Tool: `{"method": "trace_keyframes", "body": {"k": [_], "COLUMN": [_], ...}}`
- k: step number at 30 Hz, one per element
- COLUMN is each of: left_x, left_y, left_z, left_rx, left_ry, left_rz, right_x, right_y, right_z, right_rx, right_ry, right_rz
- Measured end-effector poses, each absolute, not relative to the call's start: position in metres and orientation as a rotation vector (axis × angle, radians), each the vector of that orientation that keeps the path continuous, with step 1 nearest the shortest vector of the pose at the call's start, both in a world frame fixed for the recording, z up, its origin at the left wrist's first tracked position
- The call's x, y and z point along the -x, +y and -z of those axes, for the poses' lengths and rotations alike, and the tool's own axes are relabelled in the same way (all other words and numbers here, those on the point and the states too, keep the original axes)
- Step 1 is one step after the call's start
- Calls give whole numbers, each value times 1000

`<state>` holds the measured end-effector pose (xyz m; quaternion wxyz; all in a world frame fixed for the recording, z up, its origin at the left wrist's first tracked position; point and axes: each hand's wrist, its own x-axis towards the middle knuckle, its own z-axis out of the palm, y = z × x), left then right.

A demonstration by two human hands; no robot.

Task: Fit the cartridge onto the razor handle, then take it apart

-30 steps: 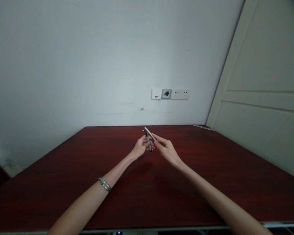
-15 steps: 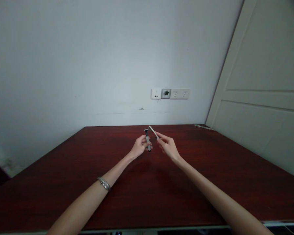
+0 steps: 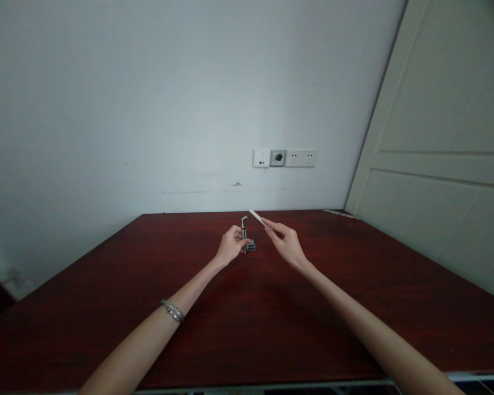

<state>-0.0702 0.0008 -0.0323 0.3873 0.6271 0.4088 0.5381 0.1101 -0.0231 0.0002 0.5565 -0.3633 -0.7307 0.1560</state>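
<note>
My left hand [image 3: 230, 246] is closed around the grey-and-black handle of a razor [image 3: 244, 233]. The razor stands nearly upright, its head at the top seen side-on. Just right of its lower handle is a small dark grey block [image 3: 251, 246]; whether it rests on the table or touches my fingers I cannot tell. In the pinch of my right hand [image 3: 287, 244] is a slim white stick that looks like a toothbrush [image 3: 257, 216]. It slants up to the left, its tip close to the razor's head but apart from it. No bristles show clearly.
Both hands are over a dark red wooden table [image 3: 181, 263]. Behind it rises a white wall [image 3: 168, 109] with a row of sockets [image 3: 300, 158]. A pale panelled door [image 3: 440, 159] stands along the right side. A silver bracelet [image 3: 172, 310] circles my left wrist.
My left hand has turned the razor, so its head now shows from the side instead of the front. The small grey block has come into view. The white toothbrush has rolled slightly in my right hand.
</note>
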Motion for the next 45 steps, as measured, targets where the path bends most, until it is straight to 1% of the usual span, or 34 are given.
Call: {"method": "trace_keyframes", "body": {"k": [3,9,19,21,25,31,36,42,45], "left_x": [70,71,76,77,77,74,75,75,74], "left_y": [1,-1,-2,-1,-1,0,2,4,4], "left_z": [33,32,28,27,23,23,27,24,25], "left_rx": [-1659,-1740,-1805,-1815,-1790,-1790,-1811,-1776,-1793], "left_ry": [1071,1051,1012,962,911,921,920,909,922], "left_rz": [-1391,-1363,-1356,-1352,-1345,-1334,-1331,-1356,-1353], "right_x": [-109,-113,-118,-119,-112,-93,-84,-72,-69], "right_y": [-18,-8,-15,-17,-30,-43,-40,-53,-55], "right_z": [4,13,9,9,8,11,15,38,34], "right_rx": [850,907,863,870,880,857,852,797,738], "right_ry": [-1820,-1816,-1752,-1664,-1466,-1432,-1393,-1329,-1297], "right_rz": [-268,-214,-303,-392,-714,-1115,-1215,-1358,-1348]}}
